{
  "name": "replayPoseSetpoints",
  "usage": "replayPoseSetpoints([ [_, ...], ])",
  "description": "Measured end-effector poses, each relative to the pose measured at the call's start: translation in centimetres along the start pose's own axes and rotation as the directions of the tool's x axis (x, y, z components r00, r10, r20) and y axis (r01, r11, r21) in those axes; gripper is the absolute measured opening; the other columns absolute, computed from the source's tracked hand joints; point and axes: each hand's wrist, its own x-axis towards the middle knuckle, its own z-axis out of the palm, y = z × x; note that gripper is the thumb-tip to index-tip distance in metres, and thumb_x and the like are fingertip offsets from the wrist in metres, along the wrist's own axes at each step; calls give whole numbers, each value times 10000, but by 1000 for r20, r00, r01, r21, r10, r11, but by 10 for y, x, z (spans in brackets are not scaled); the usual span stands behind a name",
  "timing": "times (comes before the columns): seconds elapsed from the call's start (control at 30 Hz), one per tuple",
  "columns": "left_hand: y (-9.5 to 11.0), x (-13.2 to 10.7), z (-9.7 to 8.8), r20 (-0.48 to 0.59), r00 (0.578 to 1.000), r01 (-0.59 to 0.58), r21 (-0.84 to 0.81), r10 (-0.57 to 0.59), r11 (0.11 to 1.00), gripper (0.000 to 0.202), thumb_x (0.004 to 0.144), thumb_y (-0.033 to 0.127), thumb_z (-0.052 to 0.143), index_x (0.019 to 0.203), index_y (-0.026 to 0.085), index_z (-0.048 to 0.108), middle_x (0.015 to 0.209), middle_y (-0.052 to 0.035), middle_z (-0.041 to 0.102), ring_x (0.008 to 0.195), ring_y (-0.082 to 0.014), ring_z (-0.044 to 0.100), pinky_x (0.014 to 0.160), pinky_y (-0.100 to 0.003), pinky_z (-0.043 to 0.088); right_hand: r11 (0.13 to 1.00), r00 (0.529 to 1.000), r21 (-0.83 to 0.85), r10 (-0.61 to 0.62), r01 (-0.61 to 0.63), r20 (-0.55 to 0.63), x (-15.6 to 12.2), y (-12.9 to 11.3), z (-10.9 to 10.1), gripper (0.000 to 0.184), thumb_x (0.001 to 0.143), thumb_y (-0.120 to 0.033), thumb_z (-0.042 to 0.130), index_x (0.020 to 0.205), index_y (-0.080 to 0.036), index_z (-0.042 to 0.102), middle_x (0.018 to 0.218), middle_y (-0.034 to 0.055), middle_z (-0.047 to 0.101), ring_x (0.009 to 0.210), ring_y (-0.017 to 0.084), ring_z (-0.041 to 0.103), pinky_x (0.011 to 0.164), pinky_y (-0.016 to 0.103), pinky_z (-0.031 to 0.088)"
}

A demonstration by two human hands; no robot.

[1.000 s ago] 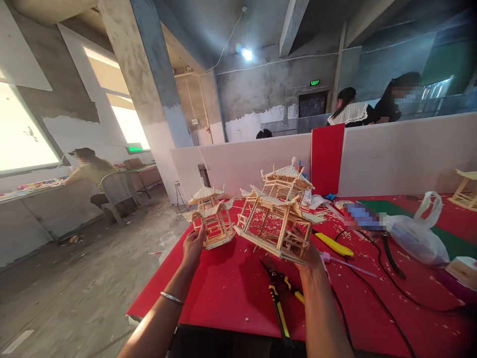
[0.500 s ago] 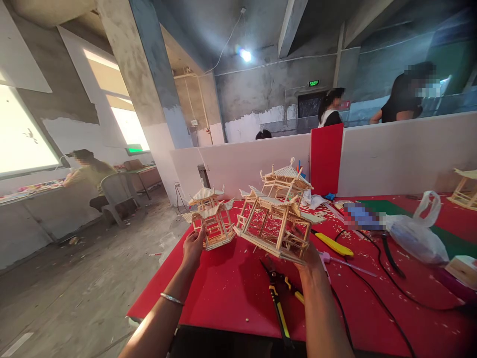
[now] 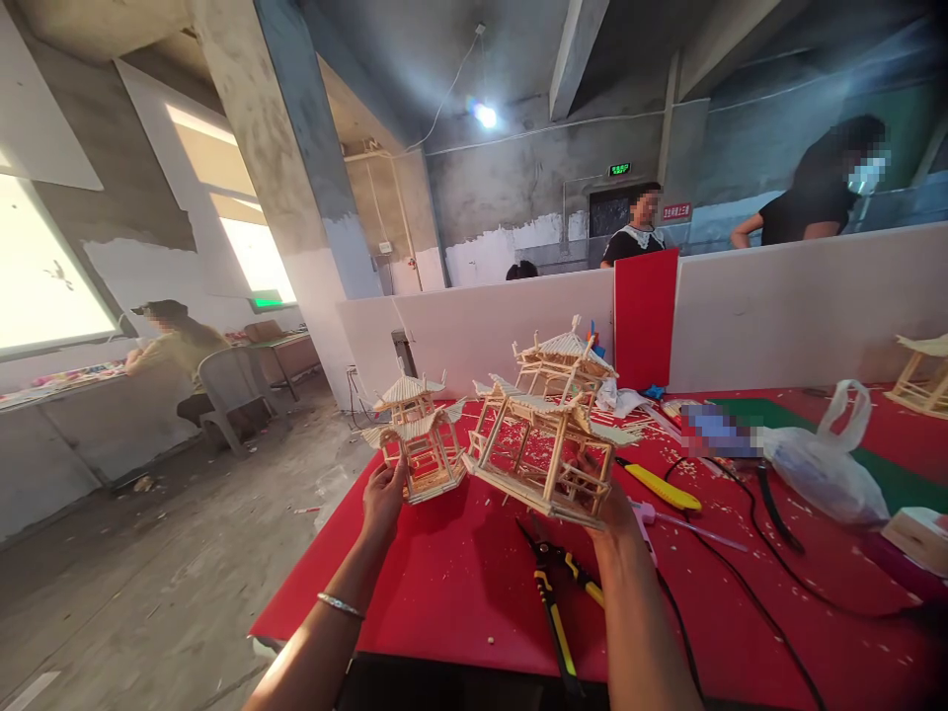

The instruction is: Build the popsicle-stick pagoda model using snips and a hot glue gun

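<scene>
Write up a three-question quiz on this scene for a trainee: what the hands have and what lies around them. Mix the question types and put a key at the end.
1. Multiple choice: The left hand holds the smaller-looking stick pavilion. What does the right hand hold?
A) a yellow knife
B) the larger-looking stick pavilion
C) a plastic bag

2. True or false: A bracelet circles the left arm.

3. Fill in the blank: The hand tool lying on the red tabletop between the forearms has black and ____ handles.

Key: 1. B; 2. True; 3. yellow
</scene>
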Motion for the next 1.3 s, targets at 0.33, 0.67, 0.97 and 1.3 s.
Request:
replayPoseSetpoints([
  [0.33,-6,-2,0,2,1000,-24,-11,24,1000,700,630,821,584,720,147,746,841,-114,703,713,-211,652,527,-263,479,999,999,-5,51,-51,-8,0,0,-2,457,661,-348,812,1092,-285,675,627,-49,671,539,167,665,521,305,582],
  [0.67,-4,-3,-1,6,999,-35,6,35,999,705,638,832,566,702,153,740,799,-97,689,706,-208,642,540,-267,475,998,998,5,64,-64,9,2,1,-2,437,640,-377,832,1034,-282,667,612,-56,653,566,176,676,520,300,580],
  [0.97,3,-1,0,-9,1000,-19,26,19,999,672,644,816,568,671,162,721,740,-92,682,710,-217,637,527,-265,472,997,997,5,74,-73,-14,0,-1,5,432,651,-413,830,1026,-278,664,581,-60,647,538,177,663,499,303,572],
  [1.3,6,0,0,-10,1000,1,44,-1,999,679,629,824,572,673,163,725,716,-91,674,695,-221,631,517,-271,465,997,996,-5,78,-78,-42,-4,-5,9,439,612,-335,853,1012,-281,681,597,-53,666,524,173,655,487,292,556],
])
